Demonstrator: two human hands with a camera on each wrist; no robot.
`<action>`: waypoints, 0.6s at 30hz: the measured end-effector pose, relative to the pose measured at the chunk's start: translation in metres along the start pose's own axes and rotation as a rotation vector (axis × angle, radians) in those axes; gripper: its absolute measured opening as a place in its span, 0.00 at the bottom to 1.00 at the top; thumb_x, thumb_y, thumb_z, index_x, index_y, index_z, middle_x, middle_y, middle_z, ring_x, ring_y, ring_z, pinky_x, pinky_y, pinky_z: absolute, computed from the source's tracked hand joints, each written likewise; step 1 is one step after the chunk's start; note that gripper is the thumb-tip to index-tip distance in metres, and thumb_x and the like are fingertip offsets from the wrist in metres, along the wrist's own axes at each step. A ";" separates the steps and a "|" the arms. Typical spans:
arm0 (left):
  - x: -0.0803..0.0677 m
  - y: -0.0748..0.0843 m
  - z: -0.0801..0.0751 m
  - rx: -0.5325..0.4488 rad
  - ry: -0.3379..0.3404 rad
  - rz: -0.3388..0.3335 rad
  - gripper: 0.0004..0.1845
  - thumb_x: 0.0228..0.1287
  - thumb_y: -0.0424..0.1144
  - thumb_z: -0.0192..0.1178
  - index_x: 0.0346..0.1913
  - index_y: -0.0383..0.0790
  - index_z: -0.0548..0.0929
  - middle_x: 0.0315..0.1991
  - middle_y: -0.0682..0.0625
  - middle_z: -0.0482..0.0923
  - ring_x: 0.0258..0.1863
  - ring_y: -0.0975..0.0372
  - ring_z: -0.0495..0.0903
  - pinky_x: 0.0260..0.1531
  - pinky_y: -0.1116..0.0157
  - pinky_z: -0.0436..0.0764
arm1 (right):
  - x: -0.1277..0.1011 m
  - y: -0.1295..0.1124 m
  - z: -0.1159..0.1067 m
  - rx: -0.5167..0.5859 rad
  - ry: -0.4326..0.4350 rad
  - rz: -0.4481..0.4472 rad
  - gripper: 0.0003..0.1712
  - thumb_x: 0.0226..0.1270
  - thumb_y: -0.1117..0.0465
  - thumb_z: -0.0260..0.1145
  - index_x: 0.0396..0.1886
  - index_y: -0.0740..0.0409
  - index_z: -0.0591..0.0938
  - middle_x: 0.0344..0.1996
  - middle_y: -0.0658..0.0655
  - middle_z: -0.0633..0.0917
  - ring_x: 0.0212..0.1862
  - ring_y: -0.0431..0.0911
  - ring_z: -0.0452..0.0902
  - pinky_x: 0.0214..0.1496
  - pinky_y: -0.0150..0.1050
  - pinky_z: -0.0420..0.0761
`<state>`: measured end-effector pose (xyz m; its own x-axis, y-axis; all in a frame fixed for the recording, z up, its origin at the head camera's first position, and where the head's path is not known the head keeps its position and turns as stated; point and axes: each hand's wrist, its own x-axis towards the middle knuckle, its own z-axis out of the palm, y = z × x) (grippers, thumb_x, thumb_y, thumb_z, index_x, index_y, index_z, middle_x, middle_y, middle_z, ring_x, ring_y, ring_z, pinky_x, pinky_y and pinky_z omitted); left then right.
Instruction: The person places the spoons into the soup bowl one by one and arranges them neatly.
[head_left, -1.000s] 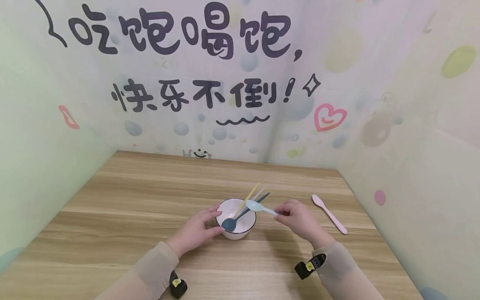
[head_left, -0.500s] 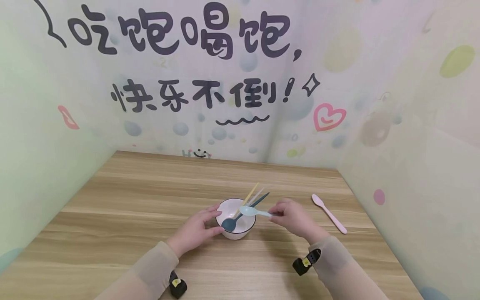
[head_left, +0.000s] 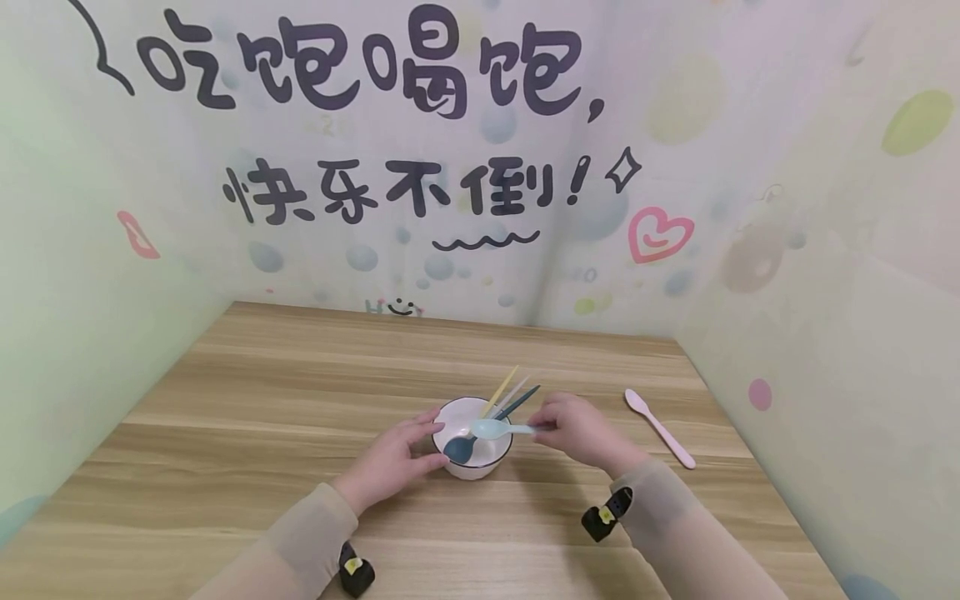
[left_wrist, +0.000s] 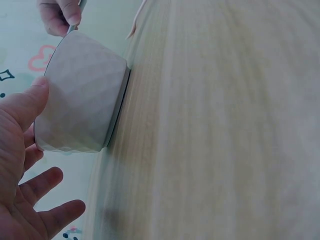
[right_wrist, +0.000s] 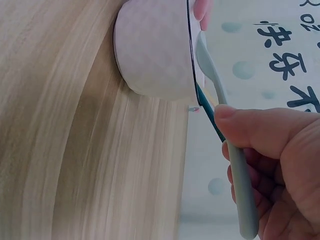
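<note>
A white bowl (head_left: 470,472) with a dark rim and faceted wall (left_wrist: 85,95) stands on the table. My left hand (head_left: 393,458) holds its left side, thumb at the rim and the lower fingers spread away from the wall. My right hand (head_left: 588,432) pinches a light blue spoon (head_left: 491,429) by the handle (right_wrist: 241,185), thumb on top. That spoon's head hangs over the bowl's opening. Inside the bowl lies a dark teal spoon (head_left: 458,450), its handle leaning out over the far right rim. Beside it lean a yellow handle (head_left: 500,392) and a whitish handle (head_left: 515,391).
A pink spoon (head_left: 660,429) lies on the wooden table (head_left: 300,375) to the right of my right hand. Printed fabric walls (head_left: 465,275) rise at the back and along both sides of the table.
My right hand has moved left and slightly lower, bringing the light blue spoon's head further over the bowl. The left hand and bowl stay in place.
</note>
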<state>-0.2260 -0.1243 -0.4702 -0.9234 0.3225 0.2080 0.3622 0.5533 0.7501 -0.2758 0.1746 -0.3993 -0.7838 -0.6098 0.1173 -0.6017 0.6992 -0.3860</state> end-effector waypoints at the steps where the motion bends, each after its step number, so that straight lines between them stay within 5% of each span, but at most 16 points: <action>1: 0.000 0.000 0.000 -0.001 0.000 0.000 0.31 0.58 0.50 0.68 0.61 0.36 0.77 0.70 0.45 0.63 0.69 0.50 0.61 0.66 0.49 0.63 | 0.001 -0.001 0.000 -0.004 -0.005 -0.005 0.06 0.57 0.65 0.72 0.35 0.55 0.88 0.27 0.40 0.77 0.31 0.36 0.71 0.34 0.32 0.76; 18: -0.001 0.001 0.000 0.012 0.010 0.010 0.31 0.58 0.49 0.68 0.61 0.35 0.77 0.70 0.45 0.64 0.69 0.49 0.62 0.66 0.49 0.63 | 0.013 -0.010 -0.001 -0.077 -0.058 -0.103 0.07 0.56 0.63 0.73 0.35 0.54 0.89 0.29 0.42 0.77 0.32 0.36 0.70 0.35 0.32 0.75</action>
<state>-0.2251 -0.1239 -0.4695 -0.9210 0.3201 0.2220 0.3728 0.5590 0.7407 -0.2798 0.1599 -0.3928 -0.7086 -0.6987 0.0988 -0.6902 0.6571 -0.3031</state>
